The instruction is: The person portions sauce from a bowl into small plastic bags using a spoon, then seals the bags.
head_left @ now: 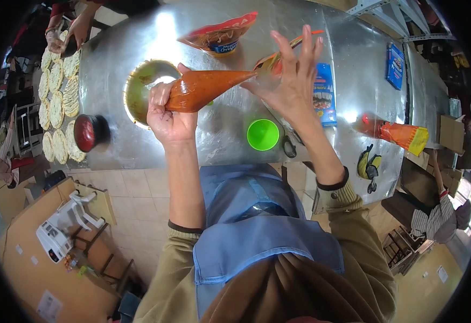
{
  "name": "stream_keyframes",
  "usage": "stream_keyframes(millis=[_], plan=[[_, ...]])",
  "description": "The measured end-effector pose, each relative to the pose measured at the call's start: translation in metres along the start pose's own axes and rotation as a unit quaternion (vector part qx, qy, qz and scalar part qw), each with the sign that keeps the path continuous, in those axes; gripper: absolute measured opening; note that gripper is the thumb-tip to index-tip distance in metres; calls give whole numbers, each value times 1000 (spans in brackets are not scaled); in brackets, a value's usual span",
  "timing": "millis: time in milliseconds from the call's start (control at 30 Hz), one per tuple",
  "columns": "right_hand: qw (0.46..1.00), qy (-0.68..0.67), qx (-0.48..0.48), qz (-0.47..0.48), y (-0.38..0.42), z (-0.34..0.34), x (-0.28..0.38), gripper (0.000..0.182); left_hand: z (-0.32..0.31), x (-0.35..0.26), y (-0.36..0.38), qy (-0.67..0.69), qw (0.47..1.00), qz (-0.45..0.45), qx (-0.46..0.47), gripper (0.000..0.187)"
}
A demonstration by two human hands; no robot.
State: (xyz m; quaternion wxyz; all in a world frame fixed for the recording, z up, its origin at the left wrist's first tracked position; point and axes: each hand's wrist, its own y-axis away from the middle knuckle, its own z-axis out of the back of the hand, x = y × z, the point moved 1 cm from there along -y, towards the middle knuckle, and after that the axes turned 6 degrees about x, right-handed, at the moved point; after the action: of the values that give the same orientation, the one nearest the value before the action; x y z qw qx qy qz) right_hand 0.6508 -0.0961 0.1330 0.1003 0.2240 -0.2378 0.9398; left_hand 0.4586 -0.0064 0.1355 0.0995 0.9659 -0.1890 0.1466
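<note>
A clear piping bag [209, 90] filled with orange-brown sauce lies sideways in the air, its narrow tip pointing right. My left hand [172, 119] is wrapped round the bag's wide end. Just beyond the tip, my right hand [295, 89] is raised with its fingers spread and nothing in them. Behind the left hand stands a round metal bowl [130, 105] with greenish smears inside, partly hidden by that hand. Below the bag sits a bright green cup [263, 135], with black-handled scissors [289, 146] to its right.
Rows of pale oval pieces [56, 107] cover the table's left end, where another person's hands [74, 32] work. Near them is a dark bowl of red sauce [85, 134]. A printed pouch [222, 36], a blue packet [326, 99] and an orange packet [399, 135] stand or lie further off.
</note>
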Motion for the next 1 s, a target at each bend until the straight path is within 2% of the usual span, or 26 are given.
stream_keyframes(millis=[267,500,700,1000], plan=[[999,-18,-34,32,-4,-18,-12,85,0,0,-4,-23,1000,-19,-8,31],[999,-23,-28,28,-1,-16,-11,83,2,4,-8,-3,1000,9,3,32],[999,-18,-32,24,1,-16,-11,83,2,8,-11,-36,999,-24,-20,34],[999,0,-42,21,1,-13,-8,77,1,15,-11,-32,999,-16,-31,30]])
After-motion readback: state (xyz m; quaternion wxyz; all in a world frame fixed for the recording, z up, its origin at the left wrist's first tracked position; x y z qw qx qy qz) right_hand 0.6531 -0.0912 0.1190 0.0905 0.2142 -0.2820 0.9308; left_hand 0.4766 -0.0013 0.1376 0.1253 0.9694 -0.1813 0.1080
